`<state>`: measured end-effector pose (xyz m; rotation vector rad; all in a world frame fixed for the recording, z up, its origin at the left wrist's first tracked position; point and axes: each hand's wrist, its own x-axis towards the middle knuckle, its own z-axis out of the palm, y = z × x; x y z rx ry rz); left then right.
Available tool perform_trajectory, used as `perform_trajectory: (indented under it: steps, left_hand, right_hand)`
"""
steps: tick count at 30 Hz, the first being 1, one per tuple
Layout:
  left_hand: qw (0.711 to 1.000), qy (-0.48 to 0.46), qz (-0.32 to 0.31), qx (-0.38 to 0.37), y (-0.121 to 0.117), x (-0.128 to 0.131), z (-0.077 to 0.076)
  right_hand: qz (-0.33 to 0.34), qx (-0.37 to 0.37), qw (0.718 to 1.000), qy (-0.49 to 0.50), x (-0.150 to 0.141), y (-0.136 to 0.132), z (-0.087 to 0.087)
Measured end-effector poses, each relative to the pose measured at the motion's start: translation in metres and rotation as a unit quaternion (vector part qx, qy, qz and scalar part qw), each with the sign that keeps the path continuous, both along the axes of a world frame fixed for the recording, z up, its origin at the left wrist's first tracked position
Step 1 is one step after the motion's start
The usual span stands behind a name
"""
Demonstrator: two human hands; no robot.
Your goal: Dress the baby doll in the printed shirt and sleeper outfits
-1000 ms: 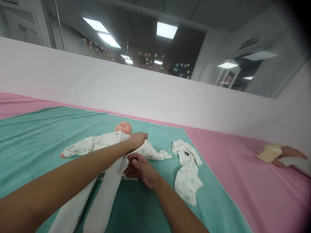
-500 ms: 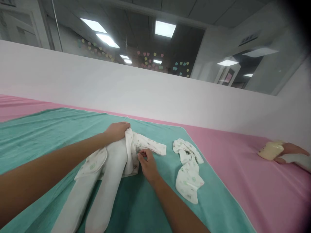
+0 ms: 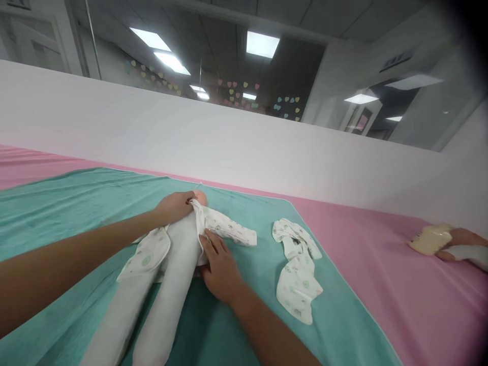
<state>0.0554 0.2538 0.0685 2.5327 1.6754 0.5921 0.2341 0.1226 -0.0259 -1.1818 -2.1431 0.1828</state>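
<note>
Pinching the printed baby garment (image 3: 224, 226) at the doll's neck (image 3: 201, 197) with my left hand (image 3: 173, 207), fingers closed on the cloth; right hand (image 3: 219, 270) open, pressed flat against the fold (image 3: 200, 239).

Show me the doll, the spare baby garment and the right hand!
Baby doll (image 3: 201, 197): head view, top of its head.
Spare baby garment (image 3: 298, 287): head view, its lower part.
Right hand (image 3: 220, 272): head view, back of the hand.
</note>
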Motion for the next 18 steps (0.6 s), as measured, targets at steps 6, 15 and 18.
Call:
perform_trajectory:
  steps: [6,15,18]
  left_hand:
    - [0.968,0.115,-0.222,0.029,-0.027,0.021,0.002]
    - [0.997,-0.002,-0.071,0.022,-0.039,0.009,0.011]
    - [0.998,-0.065,-0.006,0.026,-0.027,-0.006,0.013]
  right_hand:
    - [0.0,0.017,0.999,0.037,0.002,-0.001,0.006]
    - [0.034,0.056,0.995,0.072,-0.006,-0.019,0.017]
    - [0.05,0.077,0.993,0.07,-0.008,-0.02,0.018]
